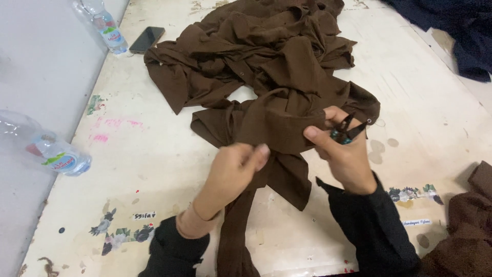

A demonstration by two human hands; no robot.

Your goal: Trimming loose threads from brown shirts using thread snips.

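The brown garment [271,66] lies heaped across the upper middle of the frame, its folds too tangled to tell which part is sleeve or body; one strip of it runs down between the forearms and is cut off at the bottom edge. Both black sleeves are cut off there too. At the lower right a second brown cloth [461,236] shows only in part, and a dark blue cloth [461,31] is cropped at the upper right corner.

Both forearms rise from the bottom edge and meet at the centre, wrists bent inward over the tabletop [154,154]. The left hand [233,169] is closed in a pinch, thumb and fingertips gripping the lower edge of a raised fold of the garment. The right hand [341,154] is curled around small dark scissors [346,129], whose blades point up and to the right beside the fold; its thumb presses the cloth's edge. How far the blades are parted is hard to make out.

At the upper left lie a black phone [147,39] and a clear bottle [105,23]; another bottle [46,149] rests at the left edge.
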